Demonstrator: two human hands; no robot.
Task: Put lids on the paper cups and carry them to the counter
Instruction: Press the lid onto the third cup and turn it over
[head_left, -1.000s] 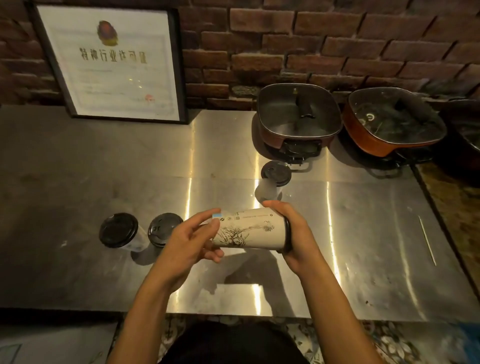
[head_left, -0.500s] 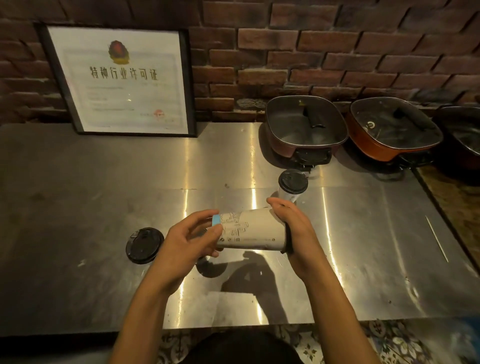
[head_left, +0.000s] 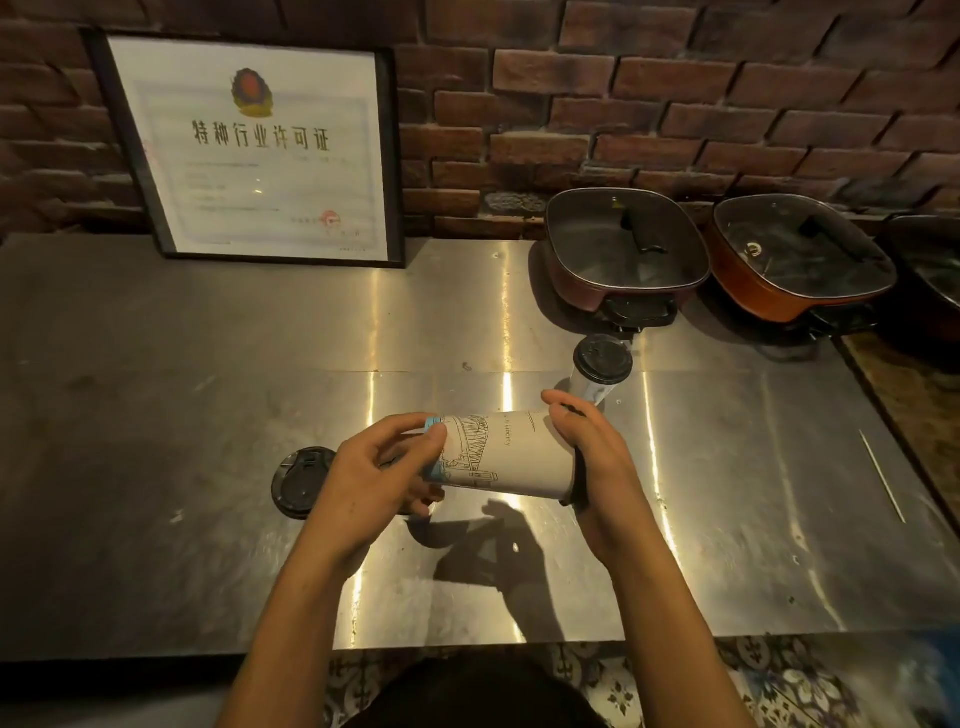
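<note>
I hold a white paper cup (head_left: 511, 454) with a line drawing on its side above the steel table (head_left: 156, 415). My left hand (head_left: 376, 475) grips its blue-edged bottom end. My right hand (head_left: 597, 467) wraps the other end, its palm against the black lid (head_left: 577, 486). A second cup with a black lid (head_left: 602, 364) stands upright just behind my right hand. Another black lid (head_left: 301, 483) shows left of my left hand; I cannot tell whether a cup is under it.
A framed certificate (head_left: 254, 150) leans on the brick wall at the back left. Two electric pans with glass lids (head_left: 623, 249) (head_left: 800, 260) sit at the back right. A thin stick (head_left: 883, 478) lies near the table's right edge.
The cup has turned in my hands, so a different part of the drawing faces up. Two lidded cups showed at the left a second ago; now only one black lid shows.
</note>
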